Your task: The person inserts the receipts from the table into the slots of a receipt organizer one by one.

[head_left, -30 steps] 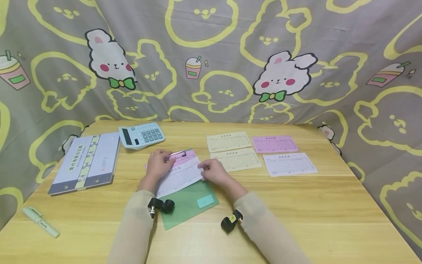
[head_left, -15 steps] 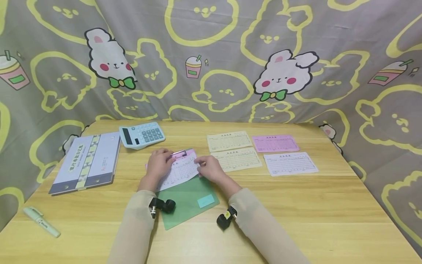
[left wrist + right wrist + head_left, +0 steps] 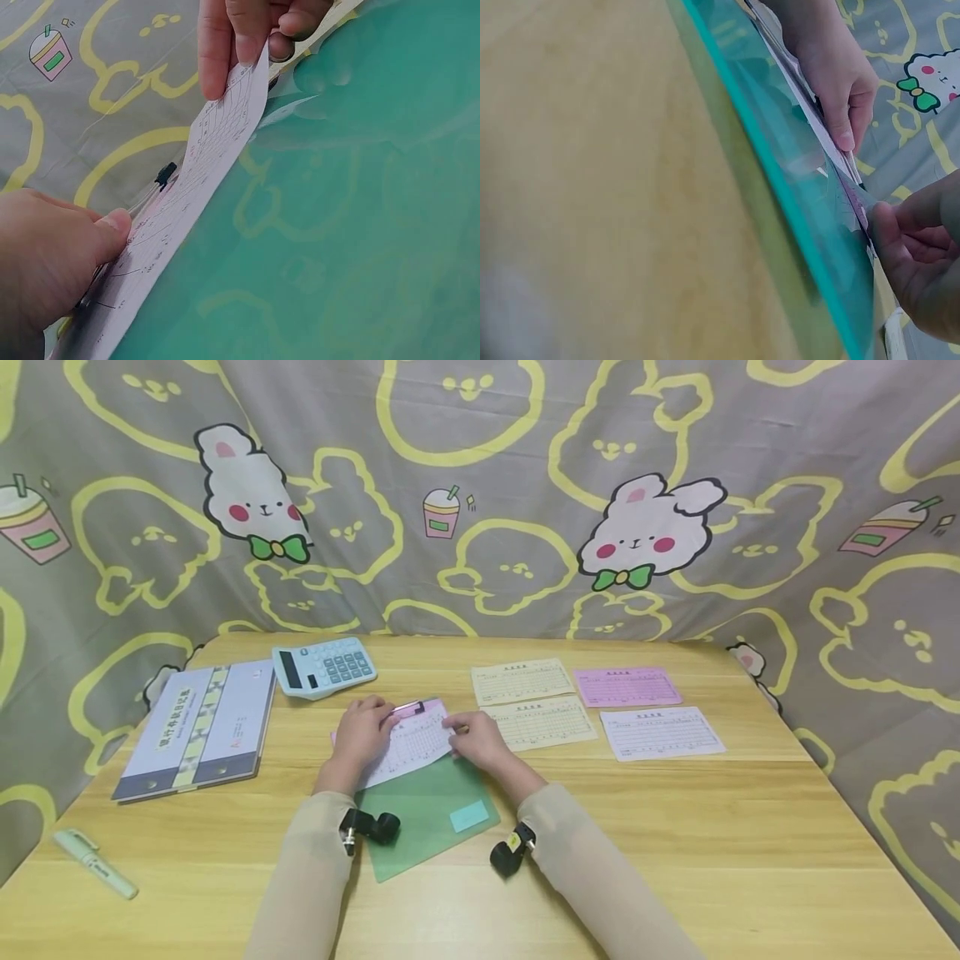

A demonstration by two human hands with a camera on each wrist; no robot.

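Observation:
A translucent green clipboard (image 3: 420, 822) lies tilted on the table in the head view. My left hand (image 3: 362, 733) grips its top edge at the metal clip (image 3: 408, 708), the thumb pressing on the clip in the left wrist view. Over a pink sheet, mostly hidden, lies a white printed form (image 3: 416, 749). My right hand (image 3: 480, 743) pinches the form's right edge between thumb and fingers. In the left wrist view the white form (image 3: 187, 195) reaches up to the clip. Whether its top edge sits under the clip is not clear.
Two cream forms (image 3: 525, 683), a pink form (image 3: 628, 687) and a white form (image 3: 662, 732) lie to the right. A blue calculator (image 3: 326, 668), a grey-blue ledger book (image 3: 198, 727) and a pale green highlighter (image 3: 94, 864) are on the left. A patterned curtain hangs behind.
My right hand has moved slightly up and left, sliding the white form up toward the clip, so less pink sheet shows. The left hand has stayed at the clip.

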